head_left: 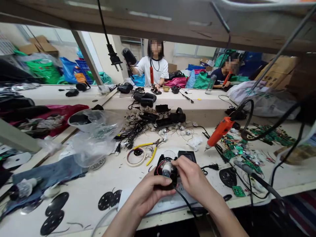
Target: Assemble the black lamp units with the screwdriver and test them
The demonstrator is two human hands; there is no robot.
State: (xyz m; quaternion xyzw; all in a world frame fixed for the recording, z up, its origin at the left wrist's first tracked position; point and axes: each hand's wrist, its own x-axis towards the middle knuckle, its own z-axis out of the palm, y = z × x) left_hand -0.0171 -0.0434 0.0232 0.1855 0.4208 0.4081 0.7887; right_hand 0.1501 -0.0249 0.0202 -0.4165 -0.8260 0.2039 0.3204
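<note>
Near the front edge of the table, my left hand (150, 189) holds a black housing (160, 168) from below and the left, its thumb across the lower front. Inside the housing sit a whitish and grey cylindrical part (167, 169) and thin red wires. My right hand (191, 171) has its fingers pinched at the housing's upper right side; what they grip is too small to make out. A black cable (185, 200) runs from the housing toward the table edge. Just behind my right hand lies a black square box (187, 154).
Yellow-handled pliers (154, 153) and a tape roll (128, 158) lie left of the housing. An orange electric screwdriver (220, 132) hangs at the right, near green circuit boards (238, 191). Black discs (106, 200) lie front left. Two people sit across the table.
</note>
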